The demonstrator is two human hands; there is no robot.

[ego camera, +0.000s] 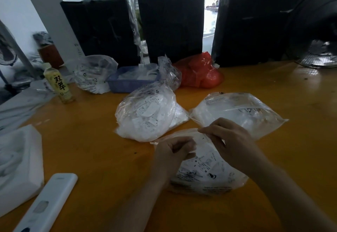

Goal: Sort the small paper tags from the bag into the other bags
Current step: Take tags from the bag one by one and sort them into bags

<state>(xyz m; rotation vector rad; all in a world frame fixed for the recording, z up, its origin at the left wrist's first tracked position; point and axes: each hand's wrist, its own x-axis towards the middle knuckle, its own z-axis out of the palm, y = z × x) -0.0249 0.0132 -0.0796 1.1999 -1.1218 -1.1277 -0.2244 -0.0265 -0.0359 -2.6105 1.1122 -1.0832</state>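
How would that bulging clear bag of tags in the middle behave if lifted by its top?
The bulging clear bag would probably sag and shift, since its film is thin and crinkled. It looks light for its bulk, holding only paper tags. The glossy plastic may slip in a loose grip.

Bottle (58, 84) label — "双萃"; near bag (204, 173) tags — letters "M", "S".

Both hands (200, 146) pinch the near bag's (206, 175) mouth.

green drink bottle (58, 84) upright, left | blue basket (125, 83) | red bag (200, 71) | white remote (49, 202) on orange tabletop (91, 149)
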